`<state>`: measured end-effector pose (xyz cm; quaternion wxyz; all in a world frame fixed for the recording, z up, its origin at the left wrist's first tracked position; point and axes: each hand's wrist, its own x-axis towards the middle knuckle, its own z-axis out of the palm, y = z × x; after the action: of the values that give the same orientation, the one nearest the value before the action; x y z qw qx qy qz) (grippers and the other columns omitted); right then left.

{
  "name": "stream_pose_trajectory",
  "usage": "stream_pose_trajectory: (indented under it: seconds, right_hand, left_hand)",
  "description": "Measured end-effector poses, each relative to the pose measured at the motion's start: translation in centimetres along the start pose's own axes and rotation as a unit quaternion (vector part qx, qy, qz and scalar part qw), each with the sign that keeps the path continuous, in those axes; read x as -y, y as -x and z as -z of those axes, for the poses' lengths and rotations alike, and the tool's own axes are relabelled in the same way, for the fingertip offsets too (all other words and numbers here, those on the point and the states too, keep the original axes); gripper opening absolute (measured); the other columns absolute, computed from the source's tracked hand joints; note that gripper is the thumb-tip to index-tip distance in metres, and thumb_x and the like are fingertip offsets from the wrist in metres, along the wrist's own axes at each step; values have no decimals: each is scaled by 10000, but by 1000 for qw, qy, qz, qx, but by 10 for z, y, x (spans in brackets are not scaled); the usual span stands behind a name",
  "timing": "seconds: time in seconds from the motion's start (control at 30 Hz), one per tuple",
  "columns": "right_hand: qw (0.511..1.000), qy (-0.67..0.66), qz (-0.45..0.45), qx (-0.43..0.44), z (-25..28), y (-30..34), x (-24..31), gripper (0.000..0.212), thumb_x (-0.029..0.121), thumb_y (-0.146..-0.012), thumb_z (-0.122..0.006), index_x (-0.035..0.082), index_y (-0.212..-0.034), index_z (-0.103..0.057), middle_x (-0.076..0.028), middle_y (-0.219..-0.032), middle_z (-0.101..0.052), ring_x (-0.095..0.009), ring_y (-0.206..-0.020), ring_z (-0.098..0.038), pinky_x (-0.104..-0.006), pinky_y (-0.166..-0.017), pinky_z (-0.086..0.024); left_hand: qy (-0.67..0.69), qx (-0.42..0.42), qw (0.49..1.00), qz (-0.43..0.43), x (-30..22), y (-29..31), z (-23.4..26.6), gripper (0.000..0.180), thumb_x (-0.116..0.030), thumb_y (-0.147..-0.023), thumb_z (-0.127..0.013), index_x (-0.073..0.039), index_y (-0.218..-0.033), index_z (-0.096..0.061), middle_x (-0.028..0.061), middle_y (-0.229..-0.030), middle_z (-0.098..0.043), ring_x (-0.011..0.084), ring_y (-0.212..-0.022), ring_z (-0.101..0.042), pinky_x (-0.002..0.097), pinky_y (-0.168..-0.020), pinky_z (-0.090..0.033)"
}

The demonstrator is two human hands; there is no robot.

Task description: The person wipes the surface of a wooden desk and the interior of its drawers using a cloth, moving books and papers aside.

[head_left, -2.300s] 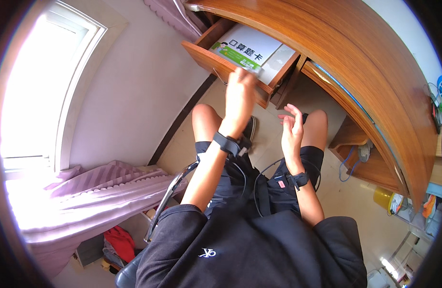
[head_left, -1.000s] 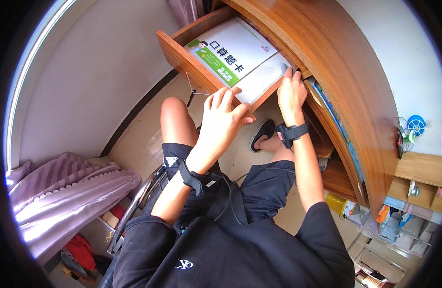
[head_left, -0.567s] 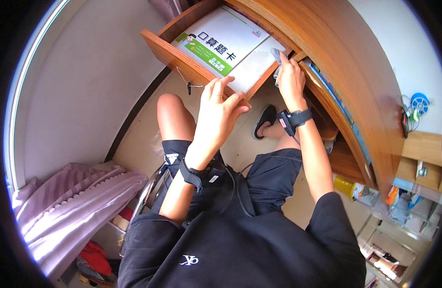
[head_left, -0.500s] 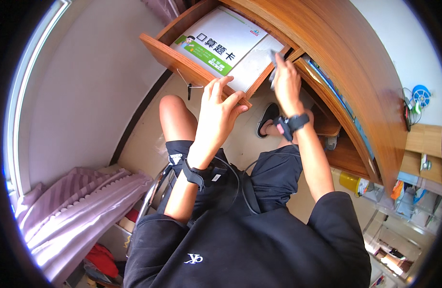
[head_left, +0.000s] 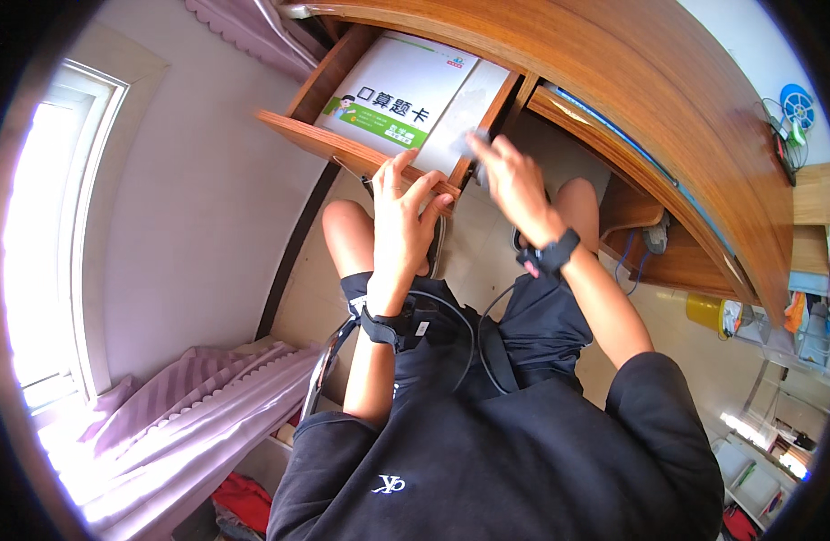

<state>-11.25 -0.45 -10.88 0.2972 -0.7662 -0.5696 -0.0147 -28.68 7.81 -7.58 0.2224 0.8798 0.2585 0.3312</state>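
Note:
An open wooden drawer (head_left: 318, 134) juts out from the desk in front of me. My left hand (head_left: 399, 221) grips the right end of its front panel, fingers over the top edge and thumb near the corner. A grey cloth (head_left: 478, 144), blurred by motion, is in the closed fingers of my right hand (head_left: 521, 191), beside the drawer's right side wall near the front. Inside the drawer lies a white and green workbook (head_left: 401, 86), with a pale flat surface (head_left: 469, 104) showing to its right.
The curved wooden desk top (head_left: 631, 63) spans the far right, with a shelf holding blue-edged papers (head_left: 631, 144) beneath it. My knees are under the drawer and desk. A purple curtain (head_left: 198, 397) hangs at left by a bright window (head_left: 50, 234). A yellow bucket (head_left: 704, 309) stands at right.
My right hand with the cloth has moved left and nearer to me along the drawer's right side, toward the front corner. My left hand stays on the front panel. The whole view has shifted.

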Motion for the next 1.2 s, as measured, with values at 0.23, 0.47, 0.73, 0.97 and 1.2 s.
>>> stream_pose_trajectory:
  seconds: [0.23,0.47,0.73,0.97,1.2]
  right_hand:
    - [992,-83,31,87,17,29,19,475,-13,-793,-542,137,-1243,-568,-132,-878,-545,-332,-730,-608,-404,-616,-505]
    - [964,-152,7,217,55,31,-16,425,-21,-745,-588,168,-1118,-661,-95,-840,-545,-293,-687,-606,-382,-609,-501]
    - [952,-256,-97,136,85,-78,20,366,-63,-825,-521,42,-1164,-612,-141,-922,-594,-288,-793,-620,-345,-669,-502]
    - [932,-275,-70,223,51,-191,68,381,-26,-855,-535,78,-1219,-584,-123,-855,-551,-290,-713,-586,-361,-622,-474]
    - [969,-180,-32,164,-79,-265,72,399,26,-883,-520,43,-1281,-511,-218,-818,-562,-342,-693,-569,-423,-629,-451]
  left_hand:
    - [156,-159,951,214,-4,-24,34,409,42,-850,-546,-44,-1250,-544,141,-1135,-567,212,-967,-604,298,-713,-514]
    - [139,-188,945,227,55,-46,20,529,95,-794,-499,-42,-1303,-459,109,-1271,-432,215,-1127,-500,371,-999,-382]
    - [-26,-224,896,382,103,-86,36,412,-133,-929,-529,-38,-1309,-401,137,-1264,-428,259,-1200,-428,367,-937,-406]
    - [-28,-81,862,500,121,-80,44,442,-263,-989,-397,55,-1297,-384,258,-1201,-447,395,-1090,-471,426,-946,-384]
    - [26,-150,838,524,103,-98,32,433,-222,-994,-361,60,-1323,-361,278,-1207,-472,413,-1129,-464,425,-966,-381]
